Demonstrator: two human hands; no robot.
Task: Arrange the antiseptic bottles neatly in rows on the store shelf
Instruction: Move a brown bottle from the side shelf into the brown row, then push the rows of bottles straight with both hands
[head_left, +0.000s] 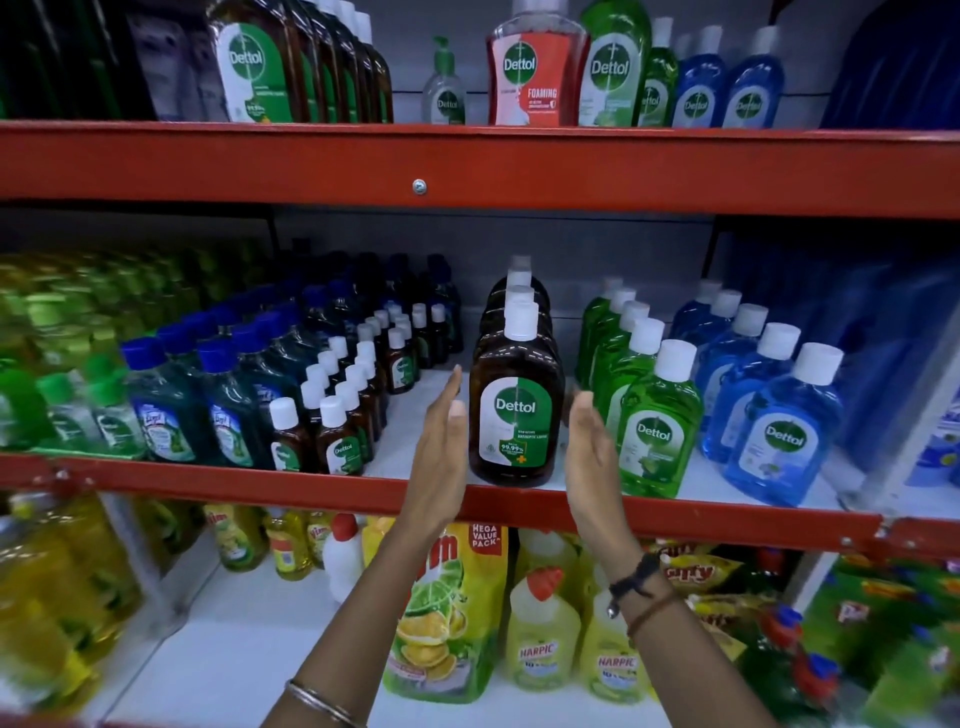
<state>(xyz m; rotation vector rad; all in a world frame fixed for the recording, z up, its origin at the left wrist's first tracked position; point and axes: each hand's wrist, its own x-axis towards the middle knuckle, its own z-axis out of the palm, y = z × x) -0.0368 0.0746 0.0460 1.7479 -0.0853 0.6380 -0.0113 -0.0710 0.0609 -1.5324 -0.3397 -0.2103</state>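
Observation:
A row of large brown antiseptic bottles (515, 410) with white caps and green Dettol labels runs front to back on the middle shelf (519, 506). My left hand (441, 447) is flat and open just left of the front bottle, a small gap from it. On the bottle's right side my right hand (589, 447) is held flat and open, also apart from it. Small brown antiseptic bottles (340, 415) stand in two rows further left. More large brown bottles (270, 62) stand on the top shelf.
Green bottles (657, 415) and blue bottles (779, 421) stand in rows right of my hands. Dark blue-capped bottles (208, 384) and yellow-green ones (52, 338) fill the left. The lower shelf holds dish-wash pouches (447, 613) and toilet cleaner bottles (543, 629).

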